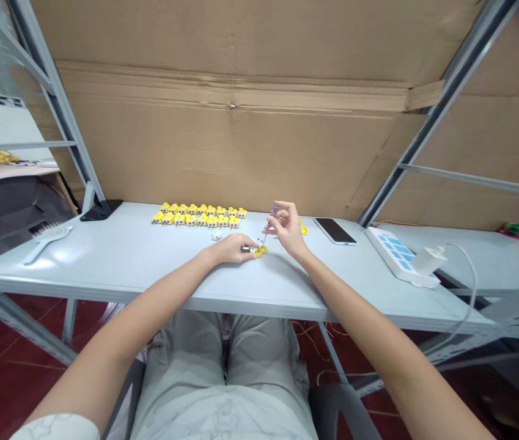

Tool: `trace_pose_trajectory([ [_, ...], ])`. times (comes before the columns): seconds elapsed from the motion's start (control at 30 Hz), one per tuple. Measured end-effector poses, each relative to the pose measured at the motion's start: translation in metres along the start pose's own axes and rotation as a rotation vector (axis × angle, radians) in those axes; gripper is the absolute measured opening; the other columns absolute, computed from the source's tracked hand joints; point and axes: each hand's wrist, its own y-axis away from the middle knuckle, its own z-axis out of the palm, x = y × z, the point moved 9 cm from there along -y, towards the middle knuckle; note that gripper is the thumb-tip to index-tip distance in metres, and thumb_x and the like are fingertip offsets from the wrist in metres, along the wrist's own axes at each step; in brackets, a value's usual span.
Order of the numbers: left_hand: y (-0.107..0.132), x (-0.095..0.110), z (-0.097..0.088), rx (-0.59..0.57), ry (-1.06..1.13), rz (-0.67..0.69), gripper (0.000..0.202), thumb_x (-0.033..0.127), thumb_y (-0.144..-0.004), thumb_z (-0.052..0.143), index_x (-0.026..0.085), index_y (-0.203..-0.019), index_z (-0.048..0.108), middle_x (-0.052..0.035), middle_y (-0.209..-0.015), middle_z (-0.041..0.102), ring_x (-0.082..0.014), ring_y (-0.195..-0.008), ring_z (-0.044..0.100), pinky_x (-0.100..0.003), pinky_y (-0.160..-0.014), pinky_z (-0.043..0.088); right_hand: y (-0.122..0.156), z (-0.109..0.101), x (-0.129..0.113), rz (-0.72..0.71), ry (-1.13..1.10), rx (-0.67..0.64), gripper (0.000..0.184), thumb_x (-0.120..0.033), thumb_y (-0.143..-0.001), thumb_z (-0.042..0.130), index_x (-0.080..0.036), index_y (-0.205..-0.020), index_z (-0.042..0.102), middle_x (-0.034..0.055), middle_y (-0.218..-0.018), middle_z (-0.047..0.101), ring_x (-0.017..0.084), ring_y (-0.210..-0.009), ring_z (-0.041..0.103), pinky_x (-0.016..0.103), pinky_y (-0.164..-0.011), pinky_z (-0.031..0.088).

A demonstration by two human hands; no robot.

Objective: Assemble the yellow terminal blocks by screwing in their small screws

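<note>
My left hand [231,248] rests on the grey table [117,263] with its fingers closed on a small yellow motor part [256,250] that has a metal end. My right hand [287,231] pinches a small screwdriver [269,225] held nearly upright, its tip down on the yellow part. Behind my hands, two rows of several matching yellow parts [199,216] lie lined up. A small white piece [216,236] lies just behind my left hand.
A phone [335,231] lies face up right of my hands. A white power strip [399,256] with a plugged charger [428,260] and cable sits further right. A white hairbrush [48,240] lies at the left. Cardboard [250,122] backs the table, between metal rack posts.
</note>
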Motion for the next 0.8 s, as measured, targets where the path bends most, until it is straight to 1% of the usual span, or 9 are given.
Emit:
trace_pose_trajectory([
  [0.1,0.0,0.0,0.001,-0.002,0.007,0.003,0.03,0.03,-0.083,0.067,0.018,-0.11,0.073,-0.0101,-0.102,0.074,-0.0199,-0.088,0.068,-0.027,-0.082,0.048,0.0,0.003,0.001,-0.007,0.007,-0.027,0.052,-0.052,-0.08,0.062,-0.032,-0.124,0.042,-0.0032,-0.086,0.054,0.012,-0.066,0.063,0.039,-0.065,0.063],
  [0.23,0.0,-0.002,0.001,0.002,0.001,-0.002,0.03,0.031,-0.083,0.067,0.018,-0.11,0.073,-0.0094,-0.103,0.074,-0.0199,-0.089,0.068,-0.027,-0.083,0.048,0.0,0.009,0.0,0.005,0.002,-0.097,0.055,-0.055,-0.084,0.054,-0.034,-0.133,0.038,0.0012,-0.095,0.06,0.013,-0.073,0.064,0.041,-0.07,0.063],
  [0.3,0.0,-0.002,0.001,0.001,0.0,-0.005,0.03,0.031,-0.083,0.067,0.018,-0.11,0.073,-0.0097,-0.103,0.074,-0.0201,-0.089,0.068,-0.027,-0.083,0.048,0.0,0.01,0.0,0.012,0.001,-0.108,0.056,-0.055,-0.085,0.053,-0.035,-0.135,0.038,0.0018,-0.095,0.061,0.014,-0.075,0.065,0.042,-0.071,0.062],
  [0.4,0.0,-0.001,0.001,-0.004,0.004,-0.006,0.031,0.03,-0.083,0.067,0.016,-0.11,0.073,-0.0112,-0.102,0.074,-0.0208,-0.089,0.068,-0.027,-0.083,0.047,0.0,0.008,-0.001,0.015,-0.012,-0.085,0.056,-0.054,-0.082,0.058,-0.034,-0.132,0.043,-0.0004,-0.089,0.06,0.014,-0.074,0.065,0.042,-0.072,0.062],
  [0.53,0.0,0.0,0.001,-0.007,0.006,-0.007,0.03,0.029,-0.083,0.067,0.016,-0.11,0.073,-0.0106,-0.1,0.074,-0.0201,-0.087,0.068,-0.026,-0.081,0.047,0.0,0.003,-0.003,-0.007,-0.008,-0.024,0.054,-0.051,-0.077,0.067,-0.032,-0.124,0.049,-0.0048,-0.081,0.051,0.012,-0.065,0.063,0.041,-0.07,0.063],
  [0.67,0.0,0.0,0.001,-0.011,0.004,-0.002,0.03,0.03,-0.084,0.067,0.016,-0.11,0.072,-0.0104,-0.1,0.074,-0.0202,-0.086,0.067,-0.027,-0.081,0.048,0.0,0.0,-0.002,0.007,-0.005,0.024,0.056,-0.054,-0.073,0.071,-0.031,-0.12,0.05,-0.0058,-0.079,0.049,0.013,-0.064,0.063,0.039,-0.065,0.063],
  [0.8,0.0,0.0,0.001,-0.009,0.009,0.002,0.031,0.03,-0.084,0.067,0.014,-0.11,0.072,-0.012,-0.101,0.074,-0.0209,-0.086,0.068,-0.027,-0.081,0.048,0.001,-0.001,-0.002,0.02,0.006,0.059,0.059,-0.054,-0.07,0.074,-0.032,-0.119,0.05,-0.0061,-0.078,0.048,0.013,-0.062,0.063,0.037,-0.062,0.063],
])
